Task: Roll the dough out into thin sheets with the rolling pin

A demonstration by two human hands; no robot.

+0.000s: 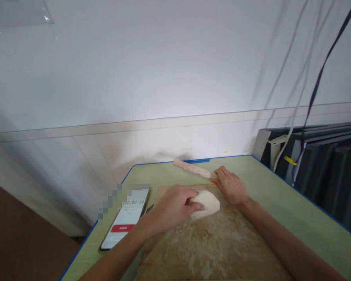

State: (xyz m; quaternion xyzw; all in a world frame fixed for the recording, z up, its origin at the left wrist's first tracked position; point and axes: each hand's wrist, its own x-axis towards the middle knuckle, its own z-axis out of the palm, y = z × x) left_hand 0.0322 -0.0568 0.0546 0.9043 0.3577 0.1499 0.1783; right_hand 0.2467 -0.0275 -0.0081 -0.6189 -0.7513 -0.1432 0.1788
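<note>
A flat, pale piece of dough (209, 203) is pinched at its left edge between the thumb and fingers of my left hand (179, 201). It is over the far part of a floury wooden board (204, 249); whether it touches the wood I cannot tell. My right hand (229, 183) is closed round the near end of a flour-dusted rolling pin (194, 169). The pin slants away to the left, past the board's far edge.
A phone (125, 218) showing a timer lies left of the board, with a dark object partly hidden beside it. The green table (280, 195) has a blue edge and meets a white wall (152, 70). Dark panels (330, 164) and hanging cables stand at the right.
</note>
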